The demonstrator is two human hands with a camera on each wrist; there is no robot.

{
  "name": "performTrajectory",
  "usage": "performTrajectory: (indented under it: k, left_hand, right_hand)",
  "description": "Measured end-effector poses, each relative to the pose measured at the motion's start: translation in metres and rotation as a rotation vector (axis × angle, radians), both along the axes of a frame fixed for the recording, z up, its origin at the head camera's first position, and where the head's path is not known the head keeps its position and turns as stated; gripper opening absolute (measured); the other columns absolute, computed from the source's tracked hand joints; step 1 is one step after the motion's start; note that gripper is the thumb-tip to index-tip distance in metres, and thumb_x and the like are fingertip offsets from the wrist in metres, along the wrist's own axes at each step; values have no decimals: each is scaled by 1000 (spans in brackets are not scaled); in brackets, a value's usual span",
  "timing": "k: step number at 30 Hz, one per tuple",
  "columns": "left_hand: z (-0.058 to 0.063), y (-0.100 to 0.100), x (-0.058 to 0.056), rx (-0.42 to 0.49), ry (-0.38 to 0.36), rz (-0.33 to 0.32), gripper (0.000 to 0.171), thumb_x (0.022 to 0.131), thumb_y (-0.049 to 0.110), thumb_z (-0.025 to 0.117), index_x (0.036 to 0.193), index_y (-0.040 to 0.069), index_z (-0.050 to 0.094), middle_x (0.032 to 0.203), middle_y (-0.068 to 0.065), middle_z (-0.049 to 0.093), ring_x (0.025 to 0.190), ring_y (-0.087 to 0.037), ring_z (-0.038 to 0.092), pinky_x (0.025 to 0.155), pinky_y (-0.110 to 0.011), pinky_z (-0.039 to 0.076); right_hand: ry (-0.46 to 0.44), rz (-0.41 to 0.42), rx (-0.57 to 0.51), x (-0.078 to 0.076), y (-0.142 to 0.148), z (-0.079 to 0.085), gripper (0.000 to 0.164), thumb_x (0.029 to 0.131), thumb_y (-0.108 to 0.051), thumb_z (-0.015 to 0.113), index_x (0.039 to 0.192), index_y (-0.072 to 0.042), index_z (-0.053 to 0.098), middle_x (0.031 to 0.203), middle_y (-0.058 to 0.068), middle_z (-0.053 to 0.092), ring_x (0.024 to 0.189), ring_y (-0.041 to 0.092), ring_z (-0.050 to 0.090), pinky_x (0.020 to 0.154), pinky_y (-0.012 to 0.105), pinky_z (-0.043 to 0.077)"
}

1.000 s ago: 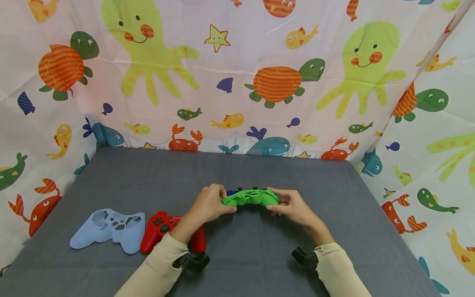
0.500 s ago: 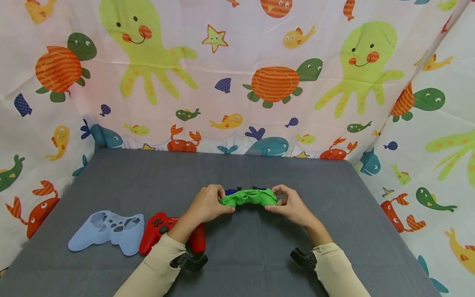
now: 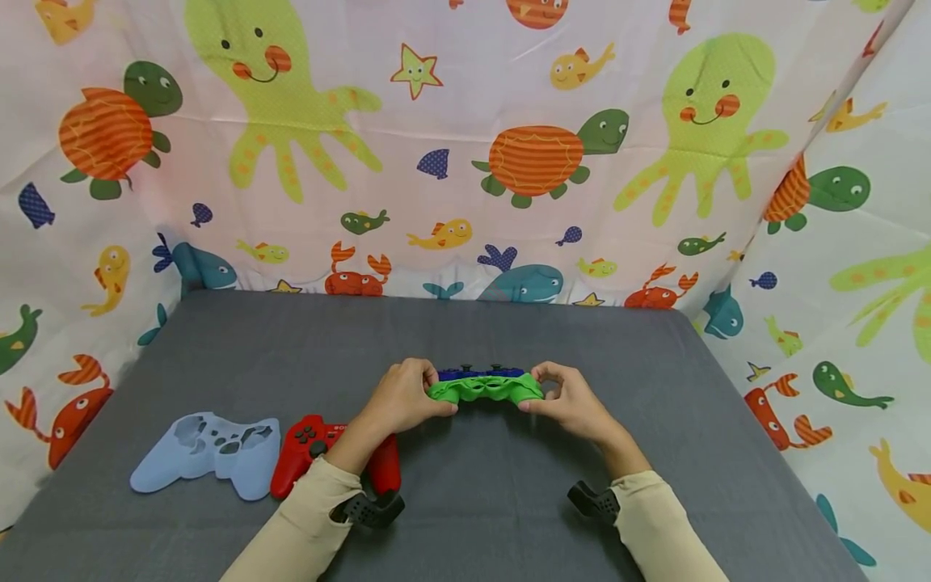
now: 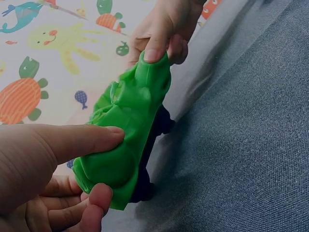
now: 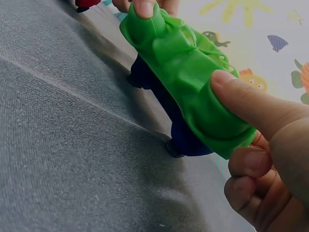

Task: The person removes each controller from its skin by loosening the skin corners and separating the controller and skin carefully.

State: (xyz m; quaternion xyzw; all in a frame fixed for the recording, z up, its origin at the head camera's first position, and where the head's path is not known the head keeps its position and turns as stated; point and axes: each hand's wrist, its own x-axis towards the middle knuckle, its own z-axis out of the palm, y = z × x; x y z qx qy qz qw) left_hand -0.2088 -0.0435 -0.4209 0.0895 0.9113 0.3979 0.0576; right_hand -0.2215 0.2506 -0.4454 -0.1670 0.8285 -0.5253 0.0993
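A dark blue game controller [image 3: 480, 373] with black thumbsticks is partly inside a bright green silicone cover [image 3: 486, 389]. My left hand [image 3: 404, 396] grips its left end, and my right hand [image 3: 572, 401] grips the right end. In the left wrist view the left thumb presses on the bunched green cover [image 4: 108, 166], with fingers curled beneath. The right wrist view has the right thumb on the cover [image 5: 193, 82] in the same way. There the blue body [image 5: 190, 140] sticks out along the lower side, thumbsticks toward the grey cloth.
On the grey cloth-covered table [image 3: 509, 501], a pale blue silicone cover [image 3: 211, 453] lies at the left. Beside it is a red game controller [image 3: 305, 453], partly hidden under my left forearm. A curtain [image 3: 451, 162] printed with sea animals hangs behind and at the sides.
My right index finger has drawn back and bent at the controller's right end. More of the blue body and thumbsticks shows above the green cover. The head view has shifted slightly.
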Motion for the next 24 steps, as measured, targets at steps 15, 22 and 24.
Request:
performTrajectory:
  k: [15, 22, 24]
  left_hand:
    - [3, 0, 2, -8, -28, -17, 38, 73, 24, 92, 79, 11, 56, 64, 1, 46, 57, -15, 48, 54, -28, 35]
    - [4, -1, 0, -8, -44, -50, 39, 76, 19, 90, 88, 9, 54, 76, -3, 49, 63, -16, 51, 58, -28, 36]
    - [4, 0, 0, -11, -36, -44, 40, 76, 20, 90, 92, 9, 55, 83, -4, 51, 71, -18, 50, 63, -30, 38]
  right_hand:
    - [19, 34, -9, -1, 2, -2, 39, 87, -7, 78, 118, 2, 55, 112, 22, 57, 48, 5, 40, 50, 22, 39]
    - [56, 200, 39, -2, 1, 2, 63, 97, -11, 67, 153, -4, 40, 123, 26, 63, 75, 32, 69, 64, 32, 56]
    - [67, 204, 37, -1, 1, 2, 61, 98, -10, 66, 153, -3, 41, 102, 24, 68, 74, 35, 67, 63, 34, 56]
